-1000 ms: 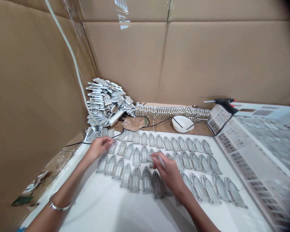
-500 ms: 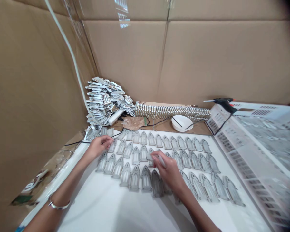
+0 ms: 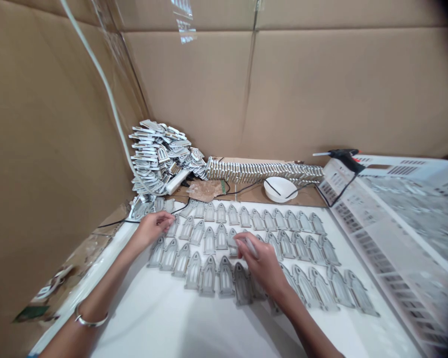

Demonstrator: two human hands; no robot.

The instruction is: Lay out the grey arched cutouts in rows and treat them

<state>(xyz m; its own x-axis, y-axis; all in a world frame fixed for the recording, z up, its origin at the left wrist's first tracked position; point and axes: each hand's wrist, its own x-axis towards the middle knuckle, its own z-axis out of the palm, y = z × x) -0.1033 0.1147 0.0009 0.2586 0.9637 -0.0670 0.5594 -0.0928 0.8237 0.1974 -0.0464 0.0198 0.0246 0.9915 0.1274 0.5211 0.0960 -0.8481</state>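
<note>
Rows of small grey, pointed-arch window-shaped pieces [image 3: 208, 276] lie flat on a white board. My left hand [image 3: 155, 229] is at the left end of the rows, its fingers curled together at the edge of an arch piece [image 3: 172, 226]. Whether it grips anything is hidden. Over the middle rows is my right hand [image 3: 259, 258], closed in a pinch around a pale, slim object [image 3: 251, 246], whose kind I cannot make out. Its fingertips are close to an arch piece [image 3: 232, 242] in the second row, and the hand covers several pieces.
A heap of arch pieces [image 3: 159, 156] stands at the back left, beside a long upright row of them [image 3: 265, 171]. A white bowl [image 3: 280, 190] and black cables are behind the board [image 3: 149, 313]. A glue gun [image 3: 345, 158] rests on a white plastic crate [image 3: 381, 253] at right.
The view has shifted very slightly. Both hands stay in almost the same places over the pieces, with no visible change of grip.
</note>
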